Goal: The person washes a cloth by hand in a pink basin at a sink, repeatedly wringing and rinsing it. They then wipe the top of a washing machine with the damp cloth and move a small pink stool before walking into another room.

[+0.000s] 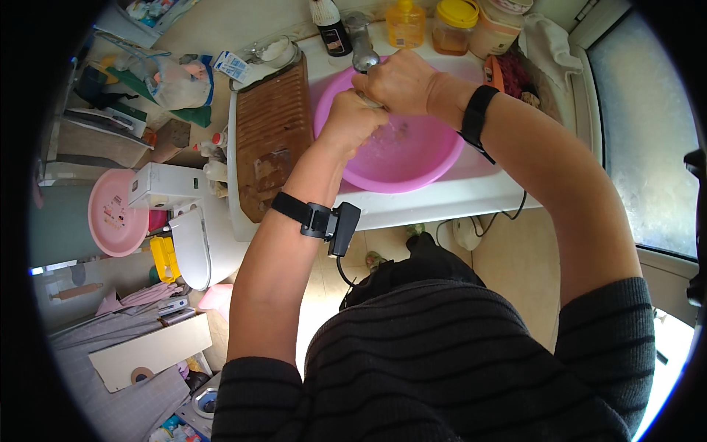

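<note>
Both fists are pressed together over a pink plastic basin (397, 178) set in a white sink (491, 185). My left hand (353, 120) is clenched at the lower left, and my right hand (402, 80) is clenched just above it to the right. Between them shows a bit of pale material, probably a wet cloth (369, 100), gripped by both; most of it is hidden inside the fists. Below the left fist, water runs or drips into the basin. Just beyond the right knuckles is the metal faucet (362, 47).
Left of the basin lies a brown ribbed washboard (273, 110). Along the back ledge stand a dark bottle (332, 33), a yellow pump bottle (406, 27) and a yellow-lidded jar (455, 27). A white toilet (190, 248) is at the left; a frosted window (646, 132) is at the right.
</note>
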`<state>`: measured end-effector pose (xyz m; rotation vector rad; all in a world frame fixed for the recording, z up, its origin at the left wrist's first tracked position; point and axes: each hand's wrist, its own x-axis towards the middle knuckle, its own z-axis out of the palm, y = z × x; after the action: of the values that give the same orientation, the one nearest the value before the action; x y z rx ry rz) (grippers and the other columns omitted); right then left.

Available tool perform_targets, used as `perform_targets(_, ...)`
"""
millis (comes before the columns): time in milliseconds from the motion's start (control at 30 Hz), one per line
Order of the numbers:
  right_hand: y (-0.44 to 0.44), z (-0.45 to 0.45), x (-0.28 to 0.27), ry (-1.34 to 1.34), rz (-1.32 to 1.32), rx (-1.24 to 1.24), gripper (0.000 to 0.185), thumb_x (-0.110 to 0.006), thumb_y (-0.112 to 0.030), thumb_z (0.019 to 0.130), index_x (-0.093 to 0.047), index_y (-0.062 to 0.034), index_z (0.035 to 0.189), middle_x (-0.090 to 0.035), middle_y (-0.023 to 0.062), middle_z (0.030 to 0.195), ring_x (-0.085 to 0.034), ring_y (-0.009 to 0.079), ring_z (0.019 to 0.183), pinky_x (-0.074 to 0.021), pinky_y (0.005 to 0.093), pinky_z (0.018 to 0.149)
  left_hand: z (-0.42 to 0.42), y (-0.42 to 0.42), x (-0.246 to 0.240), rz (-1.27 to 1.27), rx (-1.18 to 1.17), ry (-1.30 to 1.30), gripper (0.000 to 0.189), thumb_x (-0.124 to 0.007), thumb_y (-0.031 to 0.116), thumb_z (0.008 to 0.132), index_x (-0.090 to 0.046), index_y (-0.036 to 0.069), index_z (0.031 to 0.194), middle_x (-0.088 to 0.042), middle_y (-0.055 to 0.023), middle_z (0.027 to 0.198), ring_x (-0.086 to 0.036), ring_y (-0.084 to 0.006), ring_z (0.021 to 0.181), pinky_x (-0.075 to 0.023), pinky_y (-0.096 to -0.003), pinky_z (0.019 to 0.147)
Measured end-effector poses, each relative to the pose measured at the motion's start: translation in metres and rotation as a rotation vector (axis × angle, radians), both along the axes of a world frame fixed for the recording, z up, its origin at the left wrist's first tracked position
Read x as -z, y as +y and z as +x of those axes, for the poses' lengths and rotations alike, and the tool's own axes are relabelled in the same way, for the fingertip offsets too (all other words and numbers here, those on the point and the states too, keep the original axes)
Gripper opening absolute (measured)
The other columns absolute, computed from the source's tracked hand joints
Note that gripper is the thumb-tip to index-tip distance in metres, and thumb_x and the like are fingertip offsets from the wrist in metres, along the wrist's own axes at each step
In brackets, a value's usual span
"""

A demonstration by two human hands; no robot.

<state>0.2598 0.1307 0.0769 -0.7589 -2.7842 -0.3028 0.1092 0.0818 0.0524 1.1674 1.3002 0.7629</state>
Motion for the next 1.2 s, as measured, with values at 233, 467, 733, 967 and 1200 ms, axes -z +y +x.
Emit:
perform_targets(233, -0.005, 0.002, 0.036, 0.193, 0.191, -0.071, 0.028, -0.063, -0.020, 0.076, -0.055, -0.0119, 0.102, -0.064, 0.0107, 0.088, -0.066, 0.0285, 0.067, -0.0511, 0.0408, 0.051, -0.007, 0.001, -0.004, -0.124, 0.130, 0.023, 0.024, -0.075, 0.005, 0.068, -0.060, 0.002, 0.086, -0.059, -0.0041, 0.071, -0.054, -0.0122, 0.058, -0.0352, -0.0261, 0.041)
perform_targets(467, -0.009, 0.024, 0.058, 0.444, -0.716, 0.396, 0.023, -0.070, -0.014, 0.072, -0.059, -0.0111, 0.093, -0.060, 0.0082, 0.072, -0.060, 0.0188, 0.058, -0.0437, 0.0289, 0.043, -0.017, -0.005, -0.017, 0.137, 0.185, 0.219, 0.103, -0.077, 0.002, 0.071, -0.010, 0.003, 0.150, -0.051, -0.0141, 0.127, -0.059, -0.0249, 0.102, -0.0522, -0.0384, 0.085)
perform_targets(733, -0.034, 0.022, 0.008, 0.740, -2.237, 0.320, 0.018, -0.072, -0.007, 0.072, -0.055, -0.0115, 0.074, -0.045, -0.0023, 0.059, -0.030, 0.0054, 0.041, -0.0185, 0.0208, 0.039, -0.028, -0.005, -0.014, 1.484, 0.495, 1.009, 0.076, -0.069, 0.007, 0.072, -0.037, 0.013, 0.140, -0.039, -0.0097, 0.142, -0.047, -0.0294, 0.124, -0.0381, -0.0488, 0.105)
perform_targets(967, -0.046, 0.009, -0.021, 0.461, -1.801, 0.375, 0.027, -0.081, -0.016, 0.066, -0.054, -0.0128, 0.069, -0.040, -0.0034, 0.058, -0.034, 0.0088, 0.047, -0.0231, 0.0245, 0.041, -0.020, 0.000, -0.034, 1.547, 0.433, 0.911, 0.040, -0.068, 0.009, 0.069, -0.059, 0.006, 0.107, -0.062, -0.0085, 0.111, -0.059, -0.0267, 0.109, -0.0426, -0.0483, 0.101)
perform_targets(1200, -0.019, 0.018, 0.018, 0.323, -1.282, 0.230, 0.035, -0.084, -0.022, 0.057, -0.067, -0.0038, 0.083, -0.061, 0.0065, 0.068, -0.057, 0.0190, 0.055, -0.0437, 0.0333, 0.048, 0.004, -0.010, -0.028, 1.070, 0.400, 1.080, 0.022, -0.070, 0.012, 0.066, -0.058, 0.002, 0.082, -0.066, -0.0161, 0.082, -0.067, -0.0318, 0.073, -0.0506, -0.0423, 0.062)
